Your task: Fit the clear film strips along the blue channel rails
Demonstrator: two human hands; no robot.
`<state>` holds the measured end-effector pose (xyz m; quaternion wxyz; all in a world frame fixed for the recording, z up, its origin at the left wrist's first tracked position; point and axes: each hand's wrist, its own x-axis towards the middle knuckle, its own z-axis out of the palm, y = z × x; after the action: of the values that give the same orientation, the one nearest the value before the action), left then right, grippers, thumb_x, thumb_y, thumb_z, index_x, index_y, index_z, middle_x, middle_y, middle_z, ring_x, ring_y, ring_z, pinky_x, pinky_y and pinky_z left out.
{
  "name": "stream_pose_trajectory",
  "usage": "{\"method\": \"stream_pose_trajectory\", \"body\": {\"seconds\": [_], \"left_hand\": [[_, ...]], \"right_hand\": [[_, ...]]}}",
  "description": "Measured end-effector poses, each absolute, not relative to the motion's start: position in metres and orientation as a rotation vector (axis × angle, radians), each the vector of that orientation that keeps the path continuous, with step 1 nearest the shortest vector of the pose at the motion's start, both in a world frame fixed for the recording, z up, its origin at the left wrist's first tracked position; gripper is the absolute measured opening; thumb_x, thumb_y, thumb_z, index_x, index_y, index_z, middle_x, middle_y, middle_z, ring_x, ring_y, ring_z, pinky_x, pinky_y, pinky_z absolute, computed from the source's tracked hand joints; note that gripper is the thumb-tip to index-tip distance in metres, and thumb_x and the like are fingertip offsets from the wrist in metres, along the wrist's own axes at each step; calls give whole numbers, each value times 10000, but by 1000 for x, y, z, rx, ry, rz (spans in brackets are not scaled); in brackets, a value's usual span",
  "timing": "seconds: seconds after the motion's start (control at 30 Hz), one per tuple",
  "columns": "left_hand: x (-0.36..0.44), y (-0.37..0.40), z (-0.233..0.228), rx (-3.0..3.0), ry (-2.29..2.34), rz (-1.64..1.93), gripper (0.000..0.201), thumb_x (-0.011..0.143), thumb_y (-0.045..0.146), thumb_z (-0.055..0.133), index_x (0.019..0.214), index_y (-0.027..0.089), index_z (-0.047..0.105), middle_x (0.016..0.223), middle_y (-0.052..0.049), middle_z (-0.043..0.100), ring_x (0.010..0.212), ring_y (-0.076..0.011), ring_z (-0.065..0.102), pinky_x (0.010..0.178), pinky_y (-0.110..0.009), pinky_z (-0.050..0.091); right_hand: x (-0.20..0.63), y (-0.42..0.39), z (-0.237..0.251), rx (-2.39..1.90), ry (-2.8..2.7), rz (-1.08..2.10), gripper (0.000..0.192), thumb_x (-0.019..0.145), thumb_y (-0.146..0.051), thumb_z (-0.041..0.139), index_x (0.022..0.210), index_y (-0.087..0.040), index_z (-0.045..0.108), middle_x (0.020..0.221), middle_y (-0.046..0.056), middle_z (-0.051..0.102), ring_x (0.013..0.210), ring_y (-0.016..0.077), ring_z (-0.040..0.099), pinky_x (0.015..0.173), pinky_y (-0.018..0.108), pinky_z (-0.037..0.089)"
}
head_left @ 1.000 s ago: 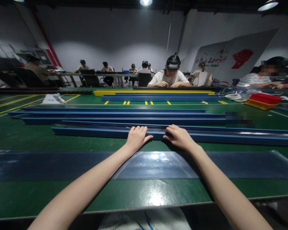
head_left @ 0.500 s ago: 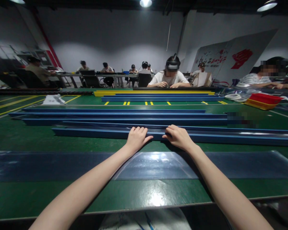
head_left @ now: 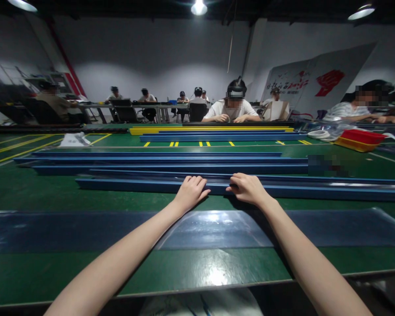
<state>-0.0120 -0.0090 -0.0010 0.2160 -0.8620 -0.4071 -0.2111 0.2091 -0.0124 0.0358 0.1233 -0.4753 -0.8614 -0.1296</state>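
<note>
Both hands, left hand (head_left: 190, 192); right hand (head_left: 248, 188), grip curled over blue rail (head_left: 134, 184).

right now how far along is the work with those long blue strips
Looks done: a flat dark glossy strip lies across the near green table. In hand: the left hand and right hand press on the nearest long blue plastic channel. Left: more long blue channels lie untouched behind it. How many were handled already cannot be told.
</note>
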Motion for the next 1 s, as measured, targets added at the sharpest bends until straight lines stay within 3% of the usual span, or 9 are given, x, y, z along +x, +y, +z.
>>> {"method": "stream_pose_trajectory", "body": {"seconds": [0.17, 0.63, 1.0], "left_hand": [[-11, -10, 0, -2377, -1089, -597, 267, 868, 358, 436, 1021, 154, 518, 935, -68, 597, 848, -198, 519, 754, -323, 317], [-11, -11, 0, -2292, -1276, -554, 358, 861, 467, 393, 926, 156, 557, 871, -81, 604, 814, -219, 518, 716, -338, 305], [-11, -11, 0, -2298, -1278, -562, 347, 857, 462, 402, 921, 160, 562, 862, -88, 608, 811, -224, 517, 712, -346, 310]], "right_hand": [[222, -14, 38, -1483, -2475, -375, 213, 791, -359, 493, 689, -191, 575, 756, 27, 613, 674, 139, 542, 508, 246, 224], [224, -14, 32, -1447, -2484, -388, 281, 825, -416, 423, 744, -186, 564, 802, 45, 598, 747, 159, 536, 579, 247, 297], [192, -11, 19, -1307, -2451, -583, 325, 870, -421, 392, 770, -168, 569, 775, 80, 600, 761, 183, 502, 649, 276, 291]]}}
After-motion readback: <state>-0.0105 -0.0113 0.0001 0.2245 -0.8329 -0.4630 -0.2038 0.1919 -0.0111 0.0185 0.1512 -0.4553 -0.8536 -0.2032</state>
